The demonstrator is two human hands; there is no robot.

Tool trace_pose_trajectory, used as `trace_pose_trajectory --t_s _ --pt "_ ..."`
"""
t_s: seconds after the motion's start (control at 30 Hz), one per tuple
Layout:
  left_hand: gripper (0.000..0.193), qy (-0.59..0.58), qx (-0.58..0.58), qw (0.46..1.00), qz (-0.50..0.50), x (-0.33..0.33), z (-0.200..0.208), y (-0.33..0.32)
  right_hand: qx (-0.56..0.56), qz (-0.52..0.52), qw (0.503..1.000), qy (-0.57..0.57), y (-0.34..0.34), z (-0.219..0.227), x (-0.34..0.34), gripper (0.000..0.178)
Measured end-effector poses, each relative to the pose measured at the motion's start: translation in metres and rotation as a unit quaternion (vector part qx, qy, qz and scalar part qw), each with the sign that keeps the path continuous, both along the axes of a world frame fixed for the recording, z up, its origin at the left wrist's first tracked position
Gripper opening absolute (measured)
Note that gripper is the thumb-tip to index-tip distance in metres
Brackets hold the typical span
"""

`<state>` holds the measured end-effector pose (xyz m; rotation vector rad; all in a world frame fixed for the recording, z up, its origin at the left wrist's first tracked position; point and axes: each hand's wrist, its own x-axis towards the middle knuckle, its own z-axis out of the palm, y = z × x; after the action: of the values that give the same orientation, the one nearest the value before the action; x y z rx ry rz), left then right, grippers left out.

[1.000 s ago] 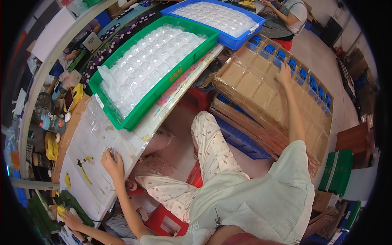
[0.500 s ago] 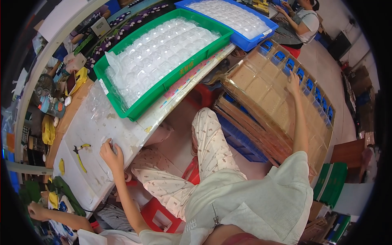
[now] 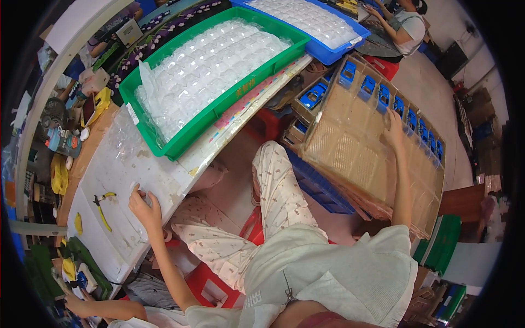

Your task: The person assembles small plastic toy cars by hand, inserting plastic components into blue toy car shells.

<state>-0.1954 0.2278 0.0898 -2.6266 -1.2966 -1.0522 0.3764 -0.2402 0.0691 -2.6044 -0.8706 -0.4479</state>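
My right hand point(image 3: 394, 131) has its fingers curled onto a divider of the top clear plastic tray point(image 3: 350, 139), which sits in a shallow brown carton. Blue toy cars point(image 3: 384, 97) fill the tray's far-right row; the nearer pockets show bare plastic. Under its far-left corner, another tray with a blue toy car point(image 3: 313, 96) shows. My left hand point(image 3: 145, 208) rests at the edge of the white table point(image 3: 178, 188). Its fingers are curled around something small and greyish, mostly hidden. Cutting pliers point(image 3: 102, 210) with yellow-and-black handles lie left of that hand.
A green tray point(image 3: 191, 136) of white padded pockets stands on the table, a similar blue tray point(image 3: 331, 54) beyond it. Blue crates point(image 3: 314, 183) support the stacked cartons. A red stool point(image 3: 210, 290) is beneath me. One co-worker's hand point(image 3: 76, 306) shows lower left; another person point(image 3: 407, 30) sits far right.
The top tray has shifted and turned toward me under my right hand, uncovering blue cars in the tray below. My left hand has barely moved. The co-worker's hand at lower left has moved down and right.
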Motion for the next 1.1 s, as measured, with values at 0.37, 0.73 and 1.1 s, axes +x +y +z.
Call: trace_pose_trajectory --t_s 0.37,0.73,1.1 --pt "0.022 0.006 -0.006 1.000 -0.011 -0.002 0.003 -0.006 -0.002 -0.041 0.999 -0.022 0.073 0.023 -0.013 0.048" --pt "0.033 0.003 -0.089 0.992 -0.088 -0.008 0.018 -0.082 0.024 -0.061 0.998 -0.015 0.200 -0.009 0.036 0.048" --pt "0.014 -0.044 -0.047 0.976 -0.206 -0.005 -0.007 -0.113 -0.024 -0.110 0.992 0.060 0.196 -0.006 0.085 0.054"
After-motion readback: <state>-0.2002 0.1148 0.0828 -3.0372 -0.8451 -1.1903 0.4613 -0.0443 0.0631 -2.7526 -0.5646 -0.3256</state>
